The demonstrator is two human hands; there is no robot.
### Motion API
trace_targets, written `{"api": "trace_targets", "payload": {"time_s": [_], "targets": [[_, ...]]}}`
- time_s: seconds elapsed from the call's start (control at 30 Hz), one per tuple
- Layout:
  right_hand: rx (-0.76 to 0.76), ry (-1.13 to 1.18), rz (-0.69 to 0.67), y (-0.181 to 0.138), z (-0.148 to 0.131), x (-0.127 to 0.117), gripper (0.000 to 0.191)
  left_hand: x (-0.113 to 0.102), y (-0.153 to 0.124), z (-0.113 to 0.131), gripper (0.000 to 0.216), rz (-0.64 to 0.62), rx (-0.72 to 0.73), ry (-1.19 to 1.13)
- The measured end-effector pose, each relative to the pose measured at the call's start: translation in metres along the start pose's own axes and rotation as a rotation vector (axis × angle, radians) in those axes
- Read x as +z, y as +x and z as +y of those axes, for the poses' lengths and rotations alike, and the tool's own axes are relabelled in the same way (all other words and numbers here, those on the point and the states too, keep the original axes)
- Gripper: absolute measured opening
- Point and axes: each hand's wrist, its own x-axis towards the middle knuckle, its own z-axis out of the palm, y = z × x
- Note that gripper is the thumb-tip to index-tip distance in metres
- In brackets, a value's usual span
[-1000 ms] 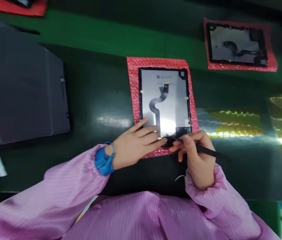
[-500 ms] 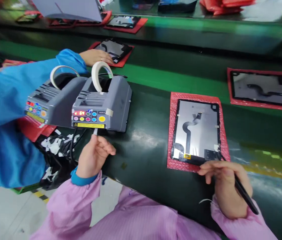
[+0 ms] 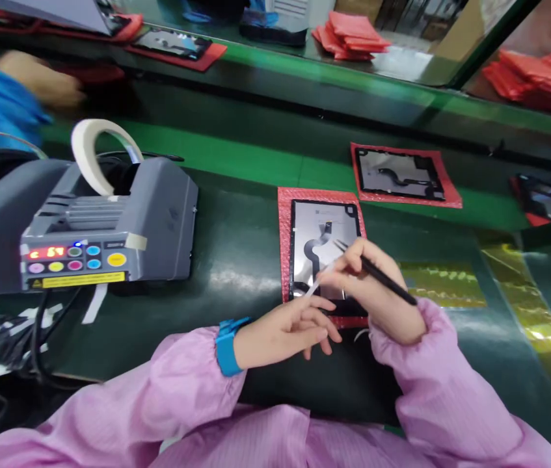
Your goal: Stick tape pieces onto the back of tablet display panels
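Note:
My right hand (image 3: 377, 286) holds black tweezers (image 3: 385, 279), tips pointing up and left. Its thumb and fingertips are at a narrow strip of whitish tape (image 3: 315, 283). The strip's lower end meets the index finger of my left hand (image 3: 287, 331); whether it sticks there or passes behind, I cannot tell. My left fingers are loosely stretched out and apart. Beneath both hands lies a tablet screen panel (image 3: 326, 214), its silvery back up with a dark curved flex cable (image 3: 310, 250). It rests on a red bubble-wrap sheet (image 3: 285, 221). My hands cover its lower part.
On the left stands a grey tape dispenser (image 3: 158, 221) with a white tape roll (image 3: 90, 162); a cut strip (image 3: 94, 304) hangs below. More panels (image 3: 402, 172) lie on red wrap behind. Yellow film (image 3: 443, 284) is on the right. A co-worker's blurred hand (image 3: 43, 81) is at upper left.
My left hand has moved right, from the dispenser to the panel. My right hand has moved up and left over the panel. A tape strip now shows between them. The view has turned right.

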Motion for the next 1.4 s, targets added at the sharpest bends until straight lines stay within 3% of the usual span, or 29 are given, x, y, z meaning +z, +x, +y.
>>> {"api": "trace_targets", "payload": {"time_s": [0.07,0.23,0.33,0.57,0.73,0.8,0.87,0.97,1.07,1.17,1.3,1.4], "targets": [[-0.045,-0.083,0.022,0.02,0.004,-0.012,0.049,-0.01,0.005,0.0,0.032,-0.001,0.028,0.195],[-0.038,-0.228,-0.129,0.057,0.021,-0.02,0.048,-0.041,0.018,0.004,0.033,0.162,0.258,1.163],[-0.042,-0.284,-0.137,0.066,0.027,-0.016,0.048,-0.054,0.024,0.001,0.034,0.262,0.239,1.443],[-0.082,-0.366,-0.104,0.074,0.038,-0.016,0.047,-0.059,0.027,-0.006,0.04,0.334,0.183,1.547],[-0.156,-0.453,0.075,0.085,0.053,-0.008,0.044,-0.056,0.025,-0.005,0.041,0.315,0.159,1.533],[-0.172,-0.511,0.203,0.093,0.054,-0.008,0.041,-0.049,0.023,-0.006,0.042,0.243,0.241,1.505],[-0.195,-0.572,0.317,0.106,0.05,-0.019,0.035,-0.038,0.022,-0.01,0.057,0.08,0.373,1.445],[-0.279,-0.746,0.343,0.131,0.04,-0.058,0.026,-0.028,0.021,-0.017,0.079,-0.078,0.419,1.387],[-0.281,-1.147,0.268,0.157,0.032,-0.111,0.026,-0.035,0.025,-0.025,0.067,0.04,0.345,1.426],[-0.215,-1.345,0.266,0.174,0.03,-0.151,0.025,-0.059,0.037,-0.027,0.06,0.213,0.324,1.462],[-0.201,-1.406,0.259,0.187,0.033,-0.171,0.015,-0.108,0.078,-0.006,0.049,0.531,0.206,1.393],[-0.213,-1.425,0.302,0.196,0.022,-0.171,0.009,-0.137,0.119,0.02,0.05,0.915,0.205,1.128]]}}
